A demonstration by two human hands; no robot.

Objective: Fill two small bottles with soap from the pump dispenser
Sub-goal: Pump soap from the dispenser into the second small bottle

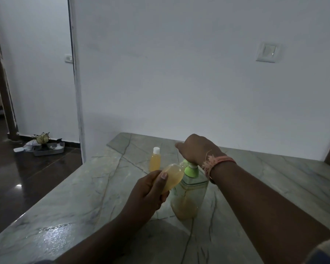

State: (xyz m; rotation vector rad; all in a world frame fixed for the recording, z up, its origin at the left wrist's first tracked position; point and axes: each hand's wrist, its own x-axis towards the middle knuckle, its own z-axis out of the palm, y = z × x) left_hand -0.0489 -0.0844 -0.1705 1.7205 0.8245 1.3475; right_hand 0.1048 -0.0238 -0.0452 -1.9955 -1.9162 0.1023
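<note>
A clear pump dispenser (189, 195) with a green collar stands on the grey marble counter (84, 197), with yellow soap low inside it. My right hand (195, 149) rests on top of its pump head, which it hides. My left hand (149, 193) holds a small clear bottle (172, 177) tilted, its mouth up against the pump's nozzle; yellow soap fills much of it. A second small bottle (155, 159) with a white cap stands upright behind, full of yellow soap.
The white wall (179, 73) rises just behind the counter, with a switch plate (268, 52) on it. To the left the counter ends at a dark floor, where a tray of small items (46, 145) sits by a doorway.
</note>
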